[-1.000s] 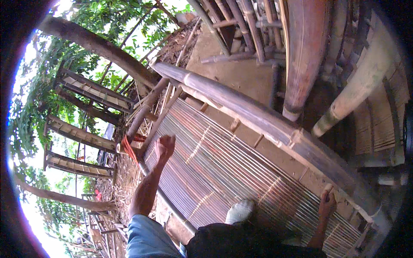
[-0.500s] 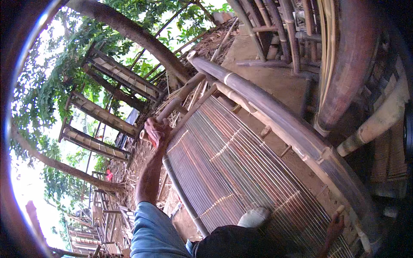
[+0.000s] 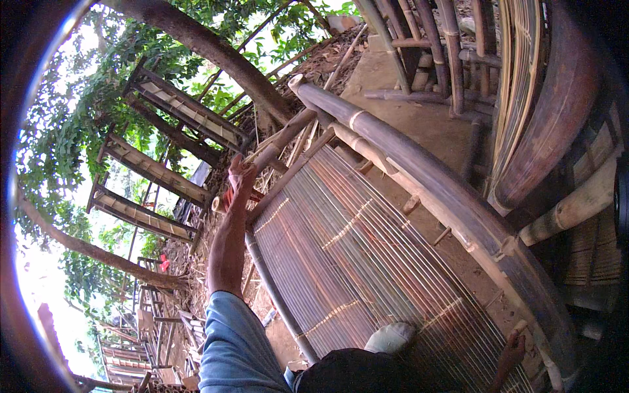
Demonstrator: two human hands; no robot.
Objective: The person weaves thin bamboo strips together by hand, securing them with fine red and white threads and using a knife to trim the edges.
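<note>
Reaching farther out than a second ago, left hand (image 3: pixel 240 175) is gripping the slatted bamboo panel's (image 3: pixel 367 262) corner; right hand (image 3: pixel 512 348) is grasping its thick bamboo rail (image 3: pixel 452 196).

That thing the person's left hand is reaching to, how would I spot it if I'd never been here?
Start at the wide slatted bamboo panel filling the middle. Follow its upper-left edge to the corner where the left hand rests. There a pale bamboo pole slants up toward the tree trunk; it is thinner and lighter than the thick dark rail opposite.
</note>
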